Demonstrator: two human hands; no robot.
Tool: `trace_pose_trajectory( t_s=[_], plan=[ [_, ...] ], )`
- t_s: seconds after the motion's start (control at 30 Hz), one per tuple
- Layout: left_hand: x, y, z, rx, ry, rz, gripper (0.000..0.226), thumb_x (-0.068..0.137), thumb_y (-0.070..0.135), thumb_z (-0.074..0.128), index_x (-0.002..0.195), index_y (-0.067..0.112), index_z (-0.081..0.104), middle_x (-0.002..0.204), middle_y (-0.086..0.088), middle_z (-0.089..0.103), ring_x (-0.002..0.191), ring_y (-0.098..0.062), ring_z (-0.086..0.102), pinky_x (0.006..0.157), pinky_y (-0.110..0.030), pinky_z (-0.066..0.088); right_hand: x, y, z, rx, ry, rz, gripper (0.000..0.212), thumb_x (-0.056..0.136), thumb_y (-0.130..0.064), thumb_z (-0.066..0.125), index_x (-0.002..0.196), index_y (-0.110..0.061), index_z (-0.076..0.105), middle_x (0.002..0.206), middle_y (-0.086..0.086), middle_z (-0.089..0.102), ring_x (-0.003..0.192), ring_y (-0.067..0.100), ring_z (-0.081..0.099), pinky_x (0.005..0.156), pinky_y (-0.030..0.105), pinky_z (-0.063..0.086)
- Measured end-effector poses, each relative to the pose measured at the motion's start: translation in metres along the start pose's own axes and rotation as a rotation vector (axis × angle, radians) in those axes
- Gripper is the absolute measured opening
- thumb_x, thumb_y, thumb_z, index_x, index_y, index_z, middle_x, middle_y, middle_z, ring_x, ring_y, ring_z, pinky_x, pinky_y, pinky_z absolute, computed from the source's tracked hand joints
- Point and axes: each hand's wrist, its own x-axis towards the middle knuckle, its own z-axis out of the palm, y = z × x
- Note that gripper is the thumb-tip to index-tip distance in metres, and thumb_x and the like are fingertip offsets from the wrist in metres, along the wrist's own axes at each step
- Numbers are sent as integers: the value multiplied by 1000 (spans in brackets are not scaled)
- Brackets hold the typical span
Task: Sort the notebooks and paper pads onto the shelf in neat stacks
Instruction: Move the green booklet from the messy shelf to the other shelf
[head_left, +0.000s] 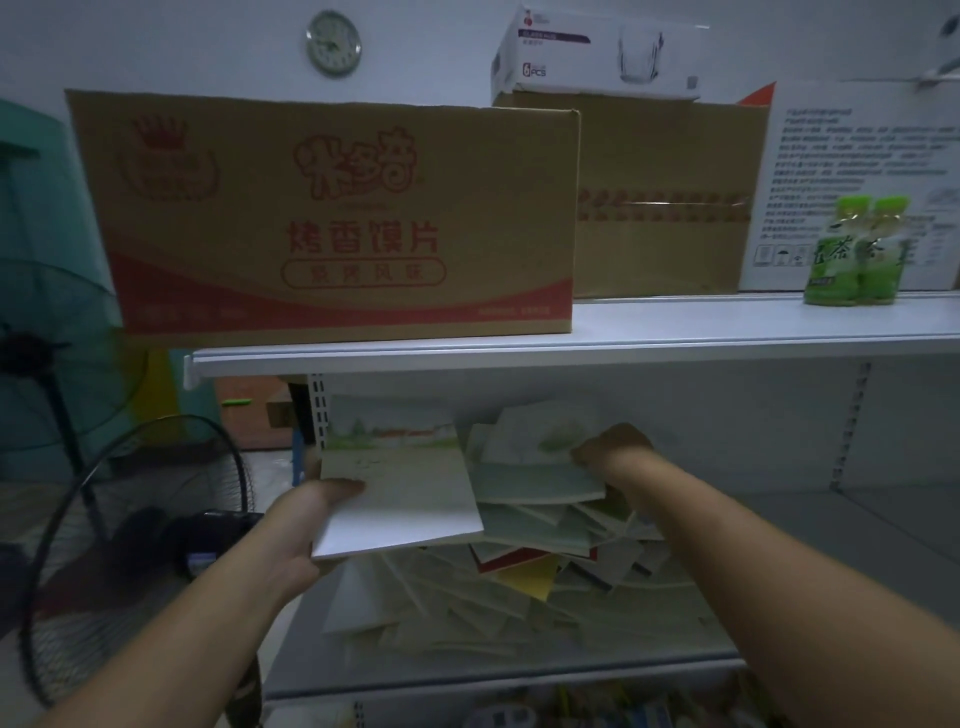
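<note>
On the upper shelf (571, 338), the large brown carton (332, 218) bore red Chinese print reading 烤香馍片, the white box (597, 52) above read "6 PCS", and the green bottles (852, 254) showed 茶. The notebooks (519, 582) lay in a loose, crooked heap near the left end of the lower shelf (805, 545), pale green and white covers overlapping, with one red and one yellow edge showing. The left hand (306, 525) gripped a landscape-printed notebook (400, 483) at its left edge, thumb on top, held over the heap. The right hand (608, 449) reached further back, fingers closed on a pale green notebook (535, 480) atop the heap.
</note>
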Motion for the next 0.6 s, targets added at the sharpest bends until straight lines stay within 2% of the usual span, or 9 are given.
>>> trace_pose_trajectory(
  t_s=[0.1, 0.2, 0.27, 0.33, 0.37, 0.43, 0.5, 0.53, 0.6],
  plan=[
    [-2, 1, -4, 53, 37, 11, 27, 91, 2, 51, 116, 10, 54, 92, -13, 63, 77, -29, 60, 51, -30, 49, 3, -1, -13, 139, 38, -69, 23, 91, -17, 56, 112, -6, 54, 84, 7, 54, 73, 21, 53, 57, 28, 42],
    [-2, 0, -5, 31, 26, 42, 34, 91, 12, 58, 124, 9, 55, 96, -14, 67, 78, -30, 64, 48, -29, 54, -14, -2, -15, 487, -66, 27, 17, 92, -15, 57, 107, -7, 56, 85, 12, 58, 72, 26, 58, 58, 32, 49],
    [-3, 0, -1, 6, 4, 45, 44, 83, 29, 66, 123, 15, 59, 101, -13, 70, 82, -31, 67, 52, -31, 56, -32, -9, -3, 582, -180, 52, 13, 91, -16, 59, 101, -7, 57, 86, 13, 61, 72, 27, 60, 55, 31, 49],
    [-4, -2, 7, -6, -24, 32, 52, 73, 39, 69, 120, 18, 60, 108, -13, 69, 83, -31, 67, 52, -32, 57, -46, -16, 18, 499, -226, -11, 20, 90, -21, 62, 105, -7, 58, 90, 10, 62, 78, 26, 61, 60, 31, 50],
    [-5, -3, 13, -17, -40, 24, 52, 73, 37, 69, 120, 17, 60, 109, -13, 68, 83, -31, 66, 51, -32, 57, -53, -19, 31, 434, -225, -72, 25, 89, -23, 63, 108, -8, 58, 91, 8, 63, 81, 24, 61, 62, 30, 49],
    [-4, -8, 21, -36, -45, 27, 47, 78, 25, 68, 122, 10, 57, 101, -15, 67, 79, -30, 65, 47, -29, 56, -62, -21, 47, 338, -229, -188, 32, 87, -27, 64, 113, -11, 57, 94, 3, 65, 85, 19, 63, 64, 28, 51],
    [-2, -12, 22, -41, -13, 41, 43, 83, 11, 63, 125, 4, 52, 97, -17, 65, 74, -30, 63, 43, -27, 54, -66, -17, 51, 274, -263, -256, 27, 88, -30, 61, 109, -13, 59, 95, 2, 67, 84, 17, 65, 66, 28, 55],
    [0, -12, 22, -45, -7, 46, 44, 84, 9, 61, 127, 5, 51, 100, -18, 64, 75, -30, 63, 44, -28, 54, -66, -13, 45, 223, -241, -274, 21, 89, -31, 59, 104, -16, 59, 94, 2, 67, 83, 16, 65, 67, 29, 55],
    [1, -12, 20, -62, 4, 59, 44, 86, 10, 60, 129, 6, 50, 102, -18, 63, 75, -30, 63, 45, -29, 55, -51, 2, 26, -26, -46, -276, 17, 89, -32, 56, 98, -17, 57, 96, 5, 65, 84, 18, 63, 71, 32, 54]
  ],
)
